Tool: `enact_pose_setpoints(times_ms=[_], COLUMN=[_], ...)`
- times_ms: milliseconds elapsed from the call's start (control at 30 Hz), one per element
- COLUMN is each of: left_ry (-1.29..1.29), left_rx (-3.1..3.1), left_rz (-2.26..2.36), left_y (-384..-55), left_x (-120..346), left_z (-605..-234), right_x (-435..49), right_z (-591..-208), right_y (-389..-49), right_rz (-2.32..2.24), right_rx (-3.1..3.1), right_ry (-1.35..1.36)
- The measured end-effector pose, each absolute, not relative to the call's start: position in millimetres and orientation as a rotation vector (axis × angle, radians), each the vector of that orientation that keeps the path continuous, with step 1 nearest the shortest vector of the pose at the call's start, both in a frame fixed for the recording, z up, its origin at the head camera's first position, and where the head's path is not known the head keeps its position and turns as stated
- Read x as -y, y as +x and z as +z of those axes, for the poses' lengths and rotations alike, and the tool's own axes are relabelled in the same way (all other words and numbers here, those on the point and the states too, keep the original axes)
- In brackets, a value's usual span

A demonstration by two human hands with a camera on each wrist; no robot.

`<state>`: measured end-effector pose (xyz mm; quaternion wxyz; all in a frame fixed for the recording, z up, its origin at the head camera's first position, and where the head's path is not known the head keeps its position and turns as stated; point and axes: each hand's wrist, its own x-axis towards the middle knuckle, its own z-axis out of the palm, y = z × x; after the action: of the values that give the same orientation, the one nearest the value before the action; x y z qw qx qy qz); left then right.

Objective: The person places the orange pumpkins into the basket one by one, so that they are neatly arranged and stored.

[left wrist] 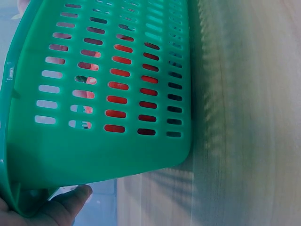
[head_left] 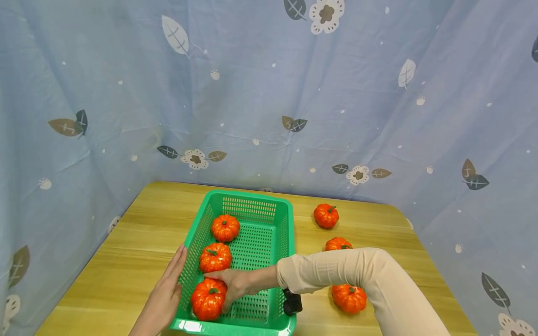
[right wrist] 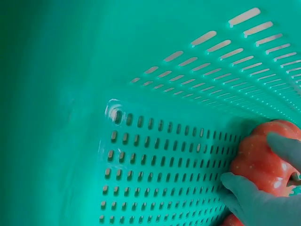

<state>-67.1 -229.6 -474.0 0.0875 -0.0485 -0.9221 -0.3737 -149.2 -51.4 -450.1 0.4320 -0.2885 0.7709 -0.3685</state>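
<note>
Inside a green plastic basket (head_left: 252,198), three small glossy orange pumpkins stand in a row along its left wall. My right hand (head_left: 235,284) reaches in from the right and grips the nearest pumpkin (head_left: 207,301). Thumb and fingers straddle this pumpkin (right wrist: 258,160) in the right wrist view. Just beyond it are the middle pumpkin (head_left: 216,259) and the far pumpkin (head_left: 225,227). Against the outside of the basket's left rim rests my left hand (head_left: 161,296), its fingers extended. Part of that hand (left wrist: 63,207) shows beside the rim corner in the left wrist view.
To the basket's right lie more pumpkins on the wooden table (head_left: 147,219): one at the back (head_left: 326,216), one partly behind the right sleeve (head_left: 337,243), and one nearer (head_left: 349,298). A patterned blue curtain (head_left: 260,93) hangs behind the table.
</note>
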Motion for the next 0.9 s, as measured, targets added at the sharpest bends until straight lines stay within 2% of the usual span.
enact_pose_setpoints(times_ms=[533, 767, 900], left_ry=[-0.162, -0.194, -0.200], left_rx=[2.738, 2.713, 2.707], left_rz=[-1.084, -1.075, -1.097], left_y=[-67, -66, -66], left_x=[227, 228, 231], left_z=[-475, -476, -477], right_x=[46, 32, 15], right_z=[-449, -431, -414], right_y=[-150, -150, -156], right_rz=[-0.895, -0.937, -0.987], right_rx=[-1.975, -1.928, -1.882], right_ry=[-0.772, -0.643, -0.817])
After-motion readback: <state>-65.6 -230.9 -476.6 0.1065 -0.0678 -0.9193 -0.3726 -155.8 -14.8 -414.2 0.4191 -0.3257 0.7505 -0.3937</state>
